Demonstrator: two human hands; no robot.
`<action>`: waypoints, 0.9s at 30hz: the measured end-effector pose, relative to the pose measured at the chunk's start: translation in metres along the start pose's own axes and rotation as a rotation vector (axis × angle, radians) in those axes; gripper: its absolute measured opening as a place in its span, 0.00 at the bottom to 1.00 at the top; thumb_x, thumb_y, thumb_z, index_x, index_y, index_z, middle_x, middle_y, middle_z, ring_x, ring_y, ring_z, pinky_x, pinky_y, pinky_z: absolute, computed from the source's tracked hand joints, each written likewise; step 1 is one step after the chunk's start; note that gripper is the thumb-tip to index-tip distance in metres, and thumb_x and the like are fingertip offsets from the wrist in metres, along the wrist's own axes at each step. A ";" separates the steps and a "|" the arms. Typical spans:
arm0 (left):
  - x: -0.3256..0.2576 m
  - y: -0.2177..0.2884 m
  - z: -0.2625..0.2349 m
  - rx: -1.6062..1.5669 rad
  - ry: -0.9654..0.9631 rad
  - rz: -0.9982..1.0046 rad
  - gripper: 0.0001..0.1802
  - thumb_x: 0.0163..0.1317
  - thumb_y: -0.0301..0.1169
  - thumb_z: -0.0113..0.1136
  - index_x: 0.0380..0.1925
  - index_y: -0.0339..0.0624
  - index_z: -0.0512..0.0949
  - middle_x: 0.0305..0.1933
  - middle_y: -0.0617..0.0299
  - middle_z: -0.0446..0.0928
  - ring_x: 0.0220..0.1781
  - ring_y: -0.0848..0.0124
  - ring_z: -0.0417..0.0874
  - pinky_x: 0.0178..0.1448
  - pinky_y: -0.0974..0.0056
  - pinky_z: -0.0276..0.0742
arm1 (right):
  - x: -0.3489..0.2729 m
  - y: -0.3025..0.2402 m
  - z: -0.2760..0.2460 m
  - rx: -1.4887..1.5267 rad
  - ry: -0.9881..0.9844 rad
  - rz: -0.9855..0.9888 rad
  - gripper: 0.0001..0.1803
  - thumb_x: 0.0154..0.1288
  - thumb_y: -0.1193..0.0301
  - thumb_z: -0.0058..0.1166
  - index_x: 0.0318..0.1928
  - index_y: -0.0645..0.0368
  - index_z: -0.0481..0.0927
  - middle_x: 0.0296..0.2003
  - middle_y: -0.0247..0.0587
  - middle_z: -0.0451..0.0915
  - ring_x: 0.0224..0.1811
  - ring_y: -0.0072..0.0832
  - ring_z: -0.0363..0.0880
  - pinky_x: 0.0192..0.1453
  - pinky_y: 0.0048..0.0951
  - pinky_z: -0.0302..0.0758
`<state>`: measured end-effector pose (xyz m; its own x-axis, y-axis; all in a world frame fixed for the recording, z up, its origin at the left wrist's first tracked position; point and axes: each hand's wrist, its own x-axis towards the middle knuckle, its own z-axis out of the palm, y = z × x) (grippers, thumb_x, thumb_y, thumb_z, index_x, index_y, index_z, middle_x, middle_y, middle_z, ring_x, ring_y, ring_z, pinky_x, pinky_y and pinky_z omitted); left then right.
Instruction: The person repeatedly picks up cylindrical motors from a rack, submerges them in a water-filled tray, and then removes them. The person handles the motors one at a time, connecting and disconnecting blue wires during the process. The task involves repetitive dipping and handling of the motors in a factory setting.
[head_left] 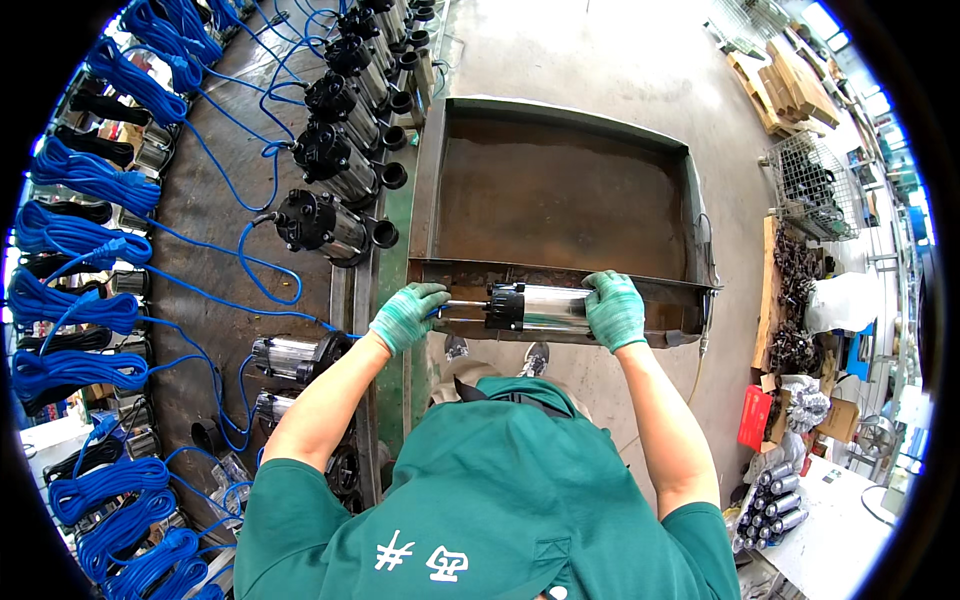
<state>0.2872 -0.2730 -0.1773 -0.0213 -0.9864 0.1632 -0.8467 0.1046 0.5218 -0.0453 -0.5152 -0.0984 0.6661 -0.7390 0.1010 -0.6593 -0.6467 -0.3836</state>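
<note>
A submersible pump (545, 308) with a shiny steel body and a black ribbed head lies on its side, across the near end of a metal tank. My right hand (615, 310), in a green glove, wraps over the body's right end. Two thin metal rods (467, 303) stick out leftward from the black head. Around their outer end close the gloved fingers of my left hand (408, 316); a bit of blue cable shows there, and the exact grip is partly hidden. Behind the pump, the rectangular tank (688, 200) contains brownish water.
Left of the tank, several pumps (322, 225) stand upright in a row, and others (300, 357) lie nearer my left arm. Coiled blue cables (80, 365) line the far left, with strands crossing the bench. On the right are a wire basket (815, 185) and cardboard (800, 80).
</note>
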 end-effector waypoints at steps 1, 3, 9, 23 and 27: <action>-0.002 0.000 0.000 -0.031 0.022 0.002 0.23 0.64 0.39 0.74 0.57 0.44 0.84 0.50 0.52 0.86 0.52 0.53 0.87 0.58 0.52 0.84 | 0.001 0.000 0.000 0.001 -0.004 0.001 0.10 0.58 0.73 0.62 0.40 0.54 0.88 0.42 0.45 0.87 0.51 0.47 0.83 0.59 0.45 0.80; -0.004 -0.003 0.009 -0.370 -0.032 -0.288 0.23 0.71 0.43 0.68 0.59 0.42 0.82 0.42 0.56 0.86 0.42 0.58 0.86 0.50 0.56 0.84 | 0.001 -0.002 0.000 0.004 -0.011 0.001 0.10 0.58 0.73 0.61 0.41 0.54 0.88 0.42 0.45 0.87 0.50 0.46 0.83 0.59 0.45 0.80; 0.026 0.007 -0.004 -1.386 0.036 -1.209 0.16 0.79 0.46 0.59 0.38 0.46 0.81 0.19 0.71 0.68 0.17 0.79 0.65 0.20 0.68 0.60 | 0.000 0.004 0.003 0.005 0.006 0.001 0.09 0.58 0.73 0.61 0.40 0.54 0.88 0.42 0.44 0.87 0.50 0.46 0.83 0.59 0.45 0.80; -0.023 -0.032 0.018 -0.262 0.515 -0.911 0.16 0.73 0.37 0.66 0.54 0.41 0.78 0.34 0.50 0.86 0.33 0.57 0.86 0.41 0.52 0.81 | 0.001 -0.002 0.000 0.016 -0.003 0.001 0.09 0.59 0.72 0.62 0.41 0.53 0.88 0.43 0.44 0.87 0.52 0.46 0.83 0.60 0.46 0.80; -0.031 0.022 -0.008 0.083 0.043 -0.755 0.21 0.71 0.42 0.66 0.58 0.44 0.78 0.47 0.42 0.87 0.49 0.42 0.88 0.53 0.43 0.81 | -0.005 0.008 0.005 0.002 0.009 0.002 0.11 0.58 0.71 0.63 0.42 0.53 0.88 0.45 0.45 0.87 0.52 0.48 0.84 0.60 0.47 0.81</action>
<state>0.2730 -0.2387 -0.1645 0.5989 -0.7804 -0.1796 -0.6607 -0.6082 0.4400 -0.0526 -0.5160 -0.1063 0.6613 -0.7422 0.1087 -0.6603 -0.6447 -0.3852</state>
